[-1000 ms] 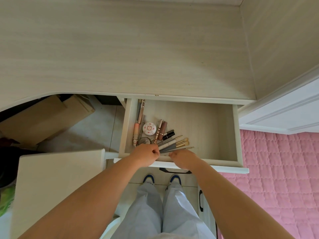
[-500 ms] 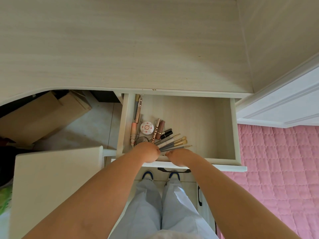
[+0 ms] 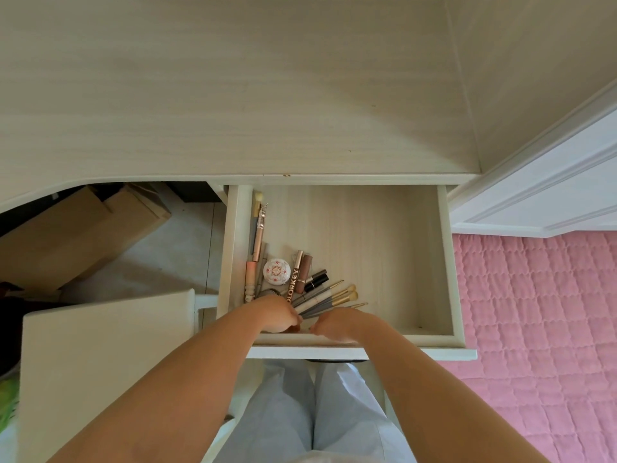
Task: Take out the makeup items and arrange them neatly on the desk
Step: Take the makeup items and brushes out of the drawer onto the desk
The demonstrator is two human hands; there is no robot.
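The drawer (image 3: 447,262) under the desk top (image 3: 233,95) stands pulled out. Makeup items lie in its left front part: a fan of grey-handled makeup brushes (image 3: 330,297), a round patterned compact (image 3: 276,271), a lettered tube (image 3: 293,285), a brown tube (image 3: 304,272), a black lipstick (image 3: 317,283) and long pens (image 3: 257,242) along the left wall. My left hand (image 3: 275,314) grips the brush handles where they meet. Just to its right, my right hand (image 3: 337,324) has curled fingers; whatever is under them is hidden.
Cardboard boxes (image 3: 76,232) sit on the floor under the desk at left. A white stool top (image 3: 100,362) is beside my left arm. A pink quilt (image 3: 541,329) and white trim (image 3: 551,195) lie to the right. A wall panel (image 3: 534,61) bounds the desk's right side.
My two hands, close together over the brush handles before, have drawn slightly apart. The brushes stay fanned in the drawer's front.
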